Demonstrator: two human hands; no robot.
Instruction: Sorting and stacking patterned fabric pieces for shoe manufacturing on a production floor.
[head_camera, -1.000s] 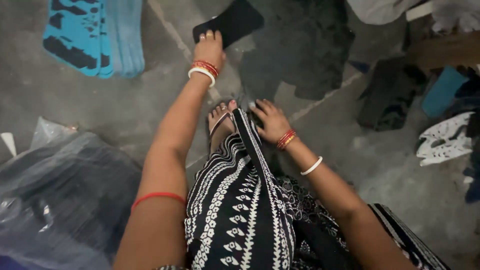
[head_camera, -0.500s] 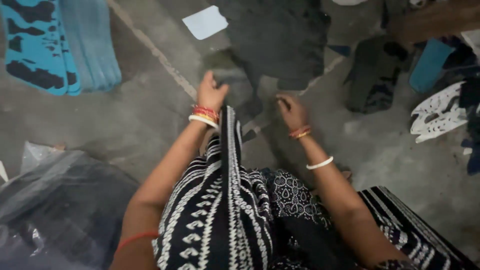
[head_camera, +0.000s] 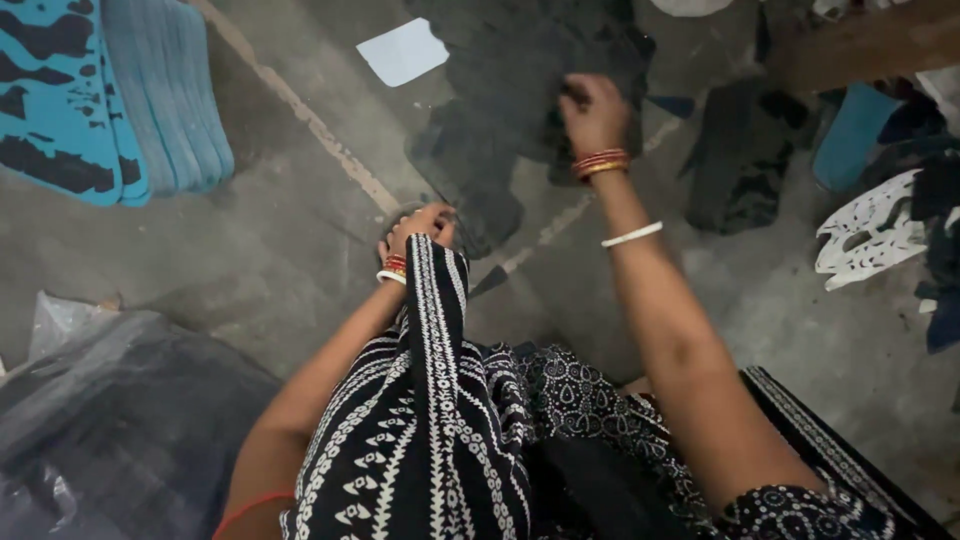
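Note:
My right hand (head_camera: 592, 112) reaches far forward, its fingers closed on the edge of a dark, flat cut piece (head_camera: 560, 70) lying among several dark pieces (head_camera: 470, 160) on the concrete floor. It wears red and gold bangles and a white one. My left hand (head_camera: 415, 232), with red bangles, stays low beside my raised knee, which is covered by black-and-white patterned cloth (head_camera: 440, 400). Its fingers are curled, with nothing visible in them. It touches the near edge of the dark pieces.
A stack of blue sheets with black blotches (head_camera: 110, 110) lies top left, and a white scrap (head_camera: 402, 50) sits at top centre. More dark pieces (head_camera: 740, 160), white cut-outs (head_camera: 870, 235), a blue object (head_camera: 850, 135) and a wooden plank (head_camera: 860, 45) crowd the right. A black plastic bag (head_camera: 110, 430) sits lower left.
My right hand has stretched farther forward onto the dark pieces. My left hand has drawn back from them to my knee. The view has tilted slightly.

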